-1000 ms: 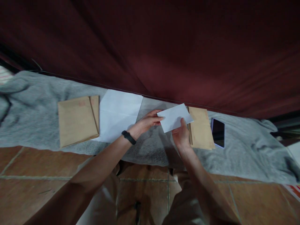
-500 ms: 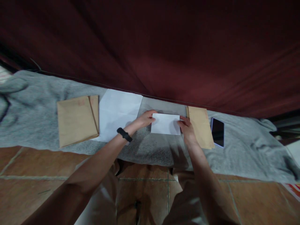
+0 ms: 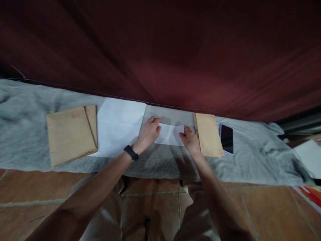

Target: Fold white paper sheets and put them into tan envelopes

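Two bare hands press down on a small folded white paper point(image 3: 170, 134) that lies flat on a grey blanket point(image 3: 30, 134) spread over a tiled floor point(image 3: 263, 214). The left hand point(image 3: 148, 132), with a black band point(image 3: 130, 152) on its wrist, lies palm down over the paper's left end, fingers spread flat. The right hand point(image 3: 190, 140) rests on the paper's right end with its fingers curled down onto the sheet. Neither hand grips the paper; both hold it flat against the blanket, one at each end.

Just left of the left hand lies a larger sheet of white paper point(image 3: 117, 127), unfolded, with fold creases showing. Farther left, touching that sheet's edge, sits a stack of brown envelopes point(image 3: 70, 135); a faint reddish mark at the top of the upper one is too blurred to read. Just right of the right hand lies a second, narrower stack of brown envelopes point(image 3: 208, 135), and beside it a phone point(image 3: 226, 138) with a dark screen. A dark red cloth point(image 3: 175, 50) hangs behind the blanket. No writing can be read anywhere.
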Tool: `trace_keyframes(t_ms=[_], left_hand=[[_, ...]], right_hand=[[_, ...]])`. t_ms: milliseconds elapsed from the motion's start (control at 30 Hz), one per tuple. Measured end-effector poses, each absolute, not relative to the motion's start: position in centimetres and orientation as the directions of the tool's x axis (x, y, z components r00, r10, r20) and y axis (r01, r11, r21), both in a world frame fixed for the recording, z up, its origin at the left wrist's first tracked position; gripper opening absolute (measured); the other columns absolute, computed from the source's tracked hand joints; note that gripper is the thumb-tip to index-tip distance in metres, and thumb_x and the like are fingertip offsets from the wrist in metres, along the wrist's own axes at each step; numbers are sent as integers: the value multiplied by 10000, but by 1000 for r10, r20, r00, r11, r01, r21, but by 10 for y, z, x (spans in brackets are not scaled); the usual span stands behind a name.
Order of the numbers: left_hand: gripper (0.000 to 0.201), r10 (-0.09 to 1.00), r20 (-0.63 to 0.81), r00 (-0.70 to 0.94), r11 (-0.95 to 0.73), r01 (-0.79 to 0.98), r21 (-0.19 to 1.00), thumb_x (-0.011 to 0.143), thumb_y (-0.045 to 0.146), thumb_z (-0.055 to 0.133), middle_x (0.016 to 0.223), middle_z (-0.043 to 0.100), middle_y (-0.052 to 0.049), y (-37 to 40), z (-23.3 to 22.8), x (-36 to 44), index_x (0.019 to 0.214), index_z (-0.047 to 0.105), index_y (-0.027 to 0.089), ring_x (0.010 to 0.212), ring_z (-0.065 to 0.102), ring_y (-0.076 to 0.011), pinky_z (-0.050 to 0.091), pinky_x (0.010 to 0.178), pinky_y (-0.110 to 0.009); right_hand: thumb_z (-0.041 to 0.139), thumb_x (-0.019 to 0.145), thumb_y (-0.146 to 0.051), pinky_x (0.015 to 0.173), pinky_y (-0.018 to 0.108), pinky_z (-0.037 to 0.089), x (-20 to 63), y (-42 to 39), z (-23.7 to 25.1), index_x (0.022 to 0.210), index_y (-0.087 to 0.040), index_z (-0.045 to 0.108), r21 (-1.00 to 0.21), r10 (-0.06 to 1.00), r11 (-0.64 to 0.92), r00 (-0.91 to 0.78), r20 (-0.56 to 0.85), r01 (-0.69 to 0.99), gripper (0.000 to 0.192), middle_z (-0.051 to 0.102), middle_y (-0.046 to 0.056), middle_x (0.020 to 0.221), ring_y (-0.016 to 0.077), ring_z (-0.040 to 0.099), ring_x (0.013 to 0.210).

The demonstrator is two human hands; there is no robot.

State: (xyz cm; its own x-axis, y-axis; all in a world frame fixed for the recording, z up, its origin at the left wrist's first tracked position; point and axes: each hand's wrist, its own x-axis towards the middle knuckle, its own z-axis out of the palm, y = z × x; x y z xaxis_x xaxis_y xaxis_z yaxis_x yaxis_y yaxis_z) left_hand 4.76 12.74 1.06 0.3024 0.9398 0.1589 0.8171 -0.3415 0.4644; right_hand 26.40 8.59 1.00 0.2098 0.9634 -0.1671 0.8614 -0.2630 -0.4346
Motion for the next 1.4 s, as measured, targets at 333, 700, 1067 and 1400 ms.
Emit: trace_keyframes(t_ms=[333,700,1067,1400], left_hand=[[534,811,188,553,-584,769,260,1051,329,349,1663,331,-155,76,-16,87,1539,415,123,1557,260,-277,251,1264,-487],[599,830,169,532,-556,813,172,1030,311,347,1665,301,-184,75,-26,92,1576,343,64,1570,213,-283,189,1287,-486],[623,849,118,515,-528,826,199,1000,222,333,1665,289,-207,78,-34,89,1590,278,27,1574,194,-257,200,1291,-455],[605,863,162,478,-504,836,217,1009,204,256,1669,303,-167,82,-35,80,1595,296,61,1581,158,-252,203,1288,-475]], right_hand=[[533,983,-291,853,289,518,261,85,15,1336,-220,583,-373,953,-265,184,-240,889,364,758,80,1104,228,720,1034],[357,1055,-300,1164,441,386,237,75,5,1494,-126,479,-402,983,86,-11,185,912,488,503,175,1533,274,472,1412],[195,1099,-433,1285,415,193,216,69,-19,1593,-103,345,-430,978,209,-176,116,878,613,320,120,1664,210,254,1558],[211,1099,-401,1280,445,207,219,66,-25,1593,-122,354,-381,981,188,-150,127,905,585,349,115,1650,215,241,1563]])
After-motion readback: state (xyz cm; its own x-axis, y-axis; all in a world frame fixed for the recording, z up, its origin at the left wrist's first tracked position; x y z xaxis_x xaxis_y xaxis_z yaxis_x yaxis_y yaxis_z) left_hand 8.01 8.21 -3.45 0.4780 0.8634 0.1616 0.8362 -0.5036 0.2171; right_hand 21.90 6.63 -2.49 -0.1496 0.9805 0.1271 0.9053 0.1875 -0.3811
